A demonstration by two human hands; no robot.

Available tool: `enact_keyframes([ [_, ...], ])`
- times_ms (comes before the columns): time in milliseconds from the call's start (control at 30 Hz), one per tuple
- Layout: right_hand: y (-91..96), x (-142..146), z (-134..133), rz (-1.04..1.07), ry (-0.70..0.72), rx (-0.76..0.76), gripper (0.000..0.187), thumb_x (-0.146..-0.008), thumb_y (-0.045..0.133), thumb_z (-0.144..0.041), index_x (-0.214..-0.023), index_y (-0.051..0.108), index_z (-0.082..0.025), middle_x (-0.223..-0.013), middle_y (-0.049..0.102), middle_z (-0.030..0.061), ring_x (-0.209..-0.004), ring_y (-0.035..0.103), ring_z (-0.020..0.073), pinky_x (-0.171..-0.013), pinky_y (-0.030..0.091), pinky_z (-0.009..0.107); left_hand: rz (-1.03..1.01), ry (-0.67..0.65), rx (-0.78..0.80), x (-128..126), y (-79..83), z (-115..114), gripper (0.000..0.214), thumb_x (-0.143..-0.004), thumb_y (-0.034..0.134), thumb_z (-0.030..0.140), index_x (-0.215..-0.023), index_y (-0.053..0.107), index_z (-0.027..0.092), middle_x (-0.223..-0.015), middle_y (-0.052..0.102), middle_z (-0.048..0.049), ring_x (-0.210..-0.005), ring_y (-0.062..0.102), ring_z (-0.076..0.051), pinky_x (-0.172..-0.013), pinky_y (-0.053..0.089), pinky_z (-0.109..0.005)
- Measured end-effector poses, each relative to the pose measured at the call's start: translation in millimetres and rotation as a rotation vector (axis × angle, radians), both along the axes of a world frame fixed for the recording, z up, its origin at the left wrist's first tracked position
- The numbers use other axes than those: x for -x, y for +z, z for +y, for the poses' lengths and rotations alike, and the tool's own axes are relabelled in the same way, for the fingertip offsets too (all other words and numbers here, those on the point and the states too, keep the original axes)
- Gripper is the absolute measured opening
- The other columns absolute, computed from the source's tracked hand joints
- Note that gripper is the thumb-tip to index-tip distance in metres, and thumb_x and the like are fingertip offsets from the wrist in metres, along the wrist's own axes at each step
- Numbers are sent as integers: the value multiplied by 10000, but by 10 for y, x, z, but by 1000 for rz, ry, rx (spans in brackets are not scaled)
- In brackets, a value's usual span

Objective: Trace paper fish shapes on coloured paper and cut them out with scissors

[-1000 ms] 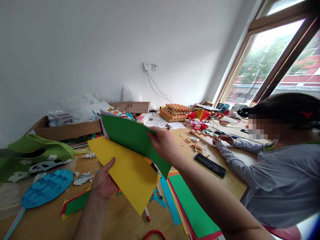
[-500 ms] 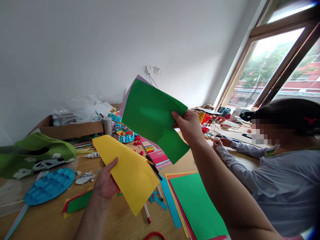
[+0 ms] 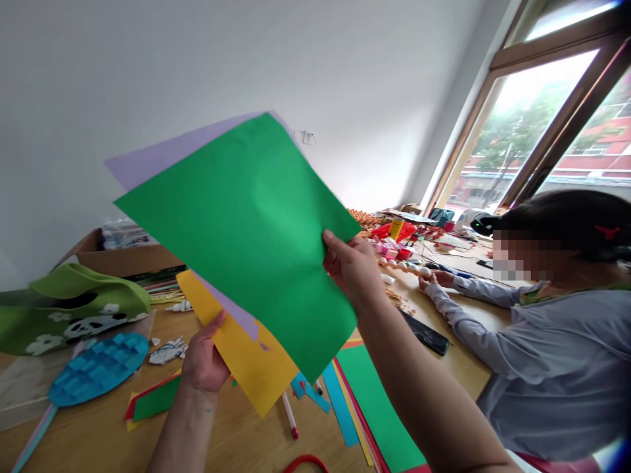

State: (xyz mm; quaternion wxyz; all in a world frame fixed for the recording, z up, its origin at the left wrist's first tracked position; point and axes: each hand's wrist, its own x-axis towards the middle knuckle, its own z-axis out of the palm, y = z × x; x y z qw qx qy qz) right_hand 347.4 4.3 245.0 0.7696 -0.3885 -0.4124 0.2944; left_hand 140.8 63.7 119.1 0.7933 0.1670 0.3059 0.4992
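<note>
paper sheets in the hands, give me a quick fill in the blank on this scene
1. The right hand raises a green sheet of paper with a ____ backing sheet behind it.
2. The left hand grips a ____ sheet of paper.
3. The green felt bag at left bears a black-and-white ____ print.
4. The oval piece near the left hand is ____.

Missing words: lilac; yellow; panda; blue

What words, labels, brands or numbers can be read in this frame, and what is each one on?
No text can be read anywhere in this view.
The small white squeeze bottle on the table is too small and blurred to show any readable label.
The green paper sheet and yellow paper sheet show no print.
</note>
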Motion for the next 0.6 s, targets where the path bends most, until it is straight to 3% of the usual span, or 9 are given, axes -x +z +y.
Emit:
enact_keyframes([
  [133,-490,89,203,156,21,228,396,-506,806,-385,-558,466,-190,-384,417,-87,-347,382,59,-356,329,187,-19,-38,6,30,29,-5,194,-816,557,176,-965,681,159,-691,722,-35,-710,708,-235,-686,578,-351],
  [267,-892,154,329,191,-28,379,343,-513,749,-377,-602,472,-197,-390,427,-90,-337,398,70,-348,321,193,-133,-45,-24,23,66,2,274,-880,499,246,-1063,686,162,-806,749,-59,-821,709,-241,-782,567,-362],
  [467,-1071,141,382,151,-88,443,283,-553,712,-366,-649,524,-177,-455,522,-52,-370,468,86,-376,382,208,-174,26,-30,-11,82,3,400,-951,385,413,-1206,628,224,-932,750,-69,-1024,661,-244,-957,484,-409],
  [600,-1112,101,405,93,-120,452,300,-576,708,-408,-651,531,-178,-453,513,-56,-372,464,85,-371,365,204,-140,10,-26,-16,114,-16,346,-941,418,402,-1037,680,197,-868,740,-81,-986,671,-245,-923,504,-409],
])
